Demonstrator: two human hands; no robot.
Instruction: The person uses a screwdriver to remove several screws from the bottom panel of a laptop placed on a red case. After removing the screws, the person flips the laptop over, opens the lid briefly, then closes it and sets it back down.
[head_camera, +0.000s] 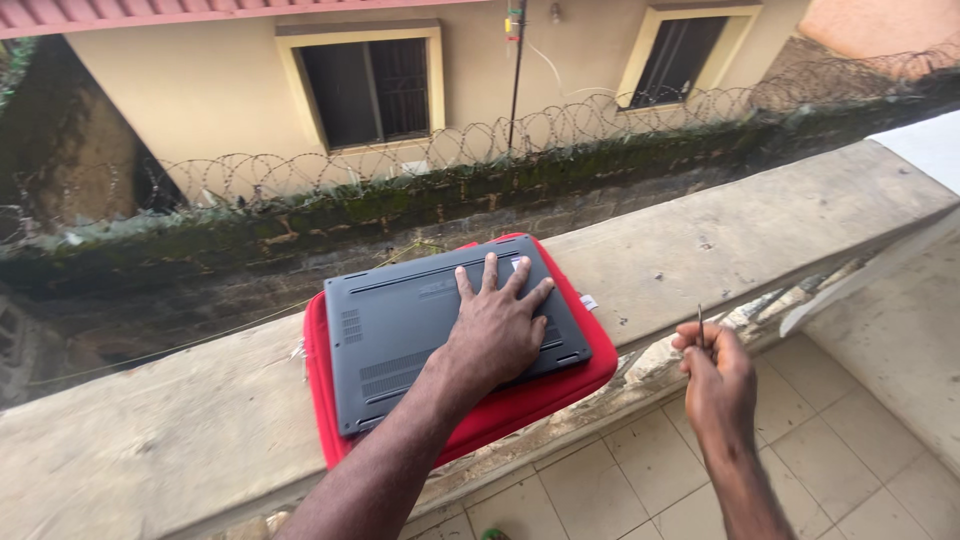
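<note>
The left grip (497, 325) lies flat, fingers spread apart, pressed on the underside of a dark grey laptop (400, 325) turned bottom-up. Beneath the laptop sits a red padded sleeve (520, 405), resting on a concrete ledge surface (740, 235). Off to the right of that hand, out past the ledge and above the tiled floor (600, 490), the right grip (715, 375) is pinched together on a thin metal tool (699, 325), held upright.
</note>
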